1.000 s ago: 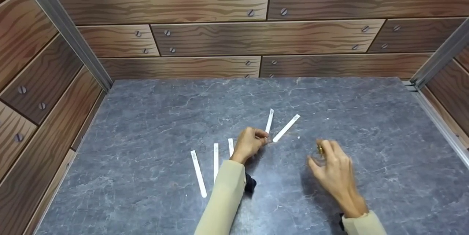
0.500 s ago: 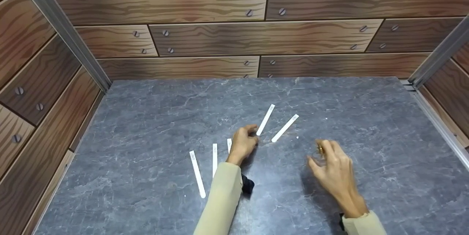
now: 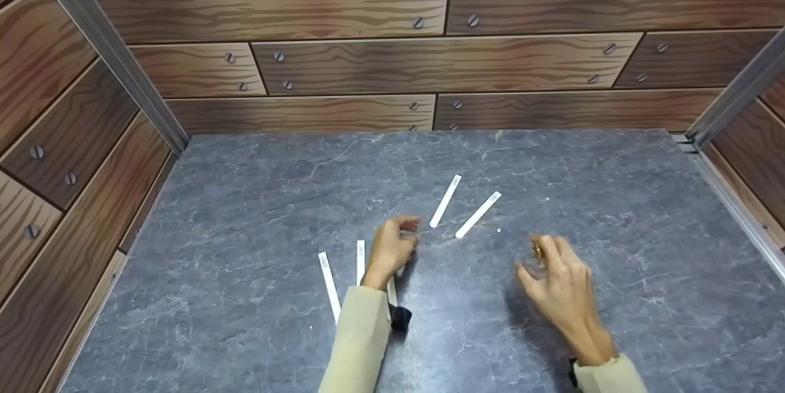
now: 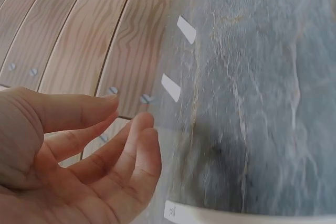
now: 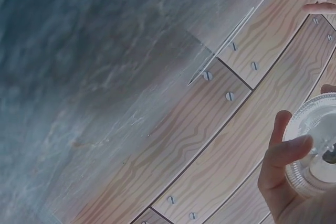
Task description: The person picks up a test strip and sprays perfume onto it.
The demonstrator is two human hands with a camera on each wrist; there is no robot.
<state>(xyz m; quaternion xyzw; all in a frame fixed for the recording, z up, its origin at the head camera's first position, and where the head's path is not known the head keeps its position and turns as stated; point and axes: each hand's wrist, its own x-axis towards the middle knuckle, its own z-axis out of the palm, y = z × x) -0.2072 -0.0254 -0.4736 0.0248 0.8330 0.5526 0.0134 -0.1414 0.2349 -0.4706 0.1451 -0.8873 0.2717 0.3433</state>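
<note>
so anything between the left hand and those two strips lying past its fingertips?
Nothing visible. The left hand hovers open, with only bare table between it and the two strips. The right hand holds a small clear jar off to the side.

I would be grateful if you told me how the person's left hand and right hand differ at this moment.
The left hand holds nothing, its fingers loosely curled; the right hand has its grip on a small clear glass bottle. The left hand is beside the white paper strips on the grey table; the right hand is apart from them, further right. Both wear beige sleeves.
</note>
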